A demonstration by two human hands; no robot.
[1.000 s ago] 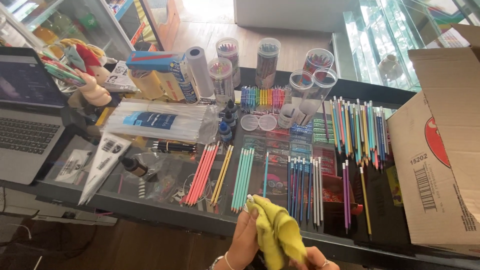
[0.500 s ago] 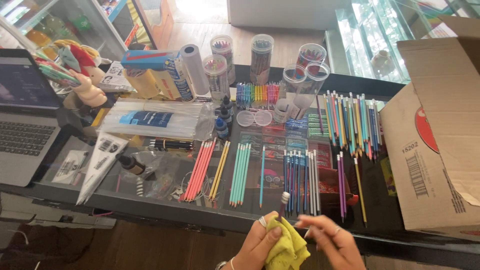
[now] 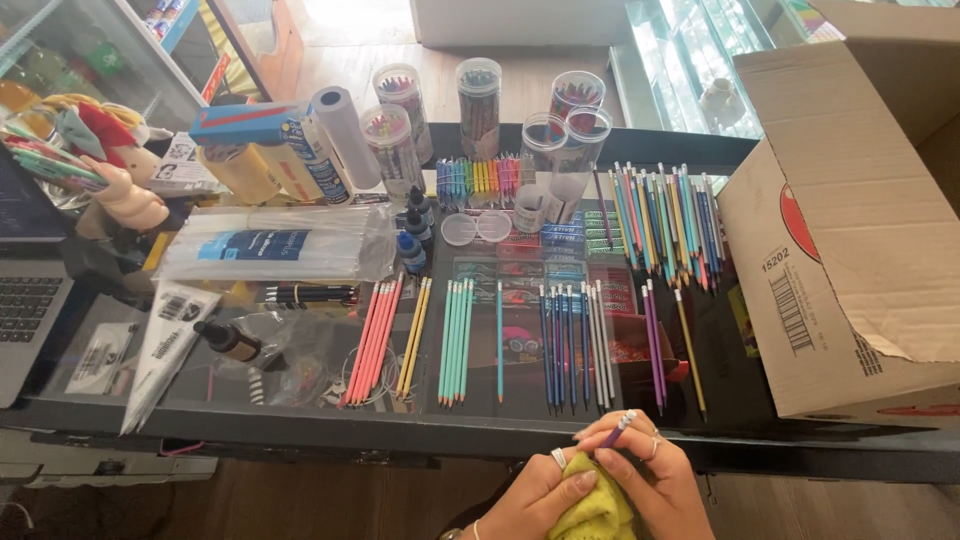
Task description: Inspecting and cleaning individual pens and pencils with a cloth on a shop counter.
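Observation:
At the bottom edge, my left hand (image 3: 535, 495) grips a yellow-green cloth (image 3: 598, 508). My right hand (image 3: 645, 478) holds a purple pencil (image 3: 616, 430) with a white tip, pressed into the cloth; most of the pencil is hidden by the cloth and fingers. Both hands hover just in front of the near edge of a dark glass counter (image 3: 300, 425). On the counter lie sorted rows of pencils: pink (image 3: 372, 340), yellow (image 3: 414, 335), teal (image 3: 456, 340), blue and grey (image 3: 575, 345), purple (image 3: 652, 340).
A large open cardboard box (image 3: 850, 230) fills the right side. Clear tubes of coloured pencils (image 3: 480, 100) stand at the back, with a mixed pencil pile (image 3: 665, 220) beside them. A laptop (image 3: 25, 300), plastic packets (image 3: 270, 245) and small ink bottles (image 3: 412, 235) occupy the left.
The cloth was bunched over my hands; now my right hand holds a purple pencil in it. The view has shifted so the counter sits further left and higher.

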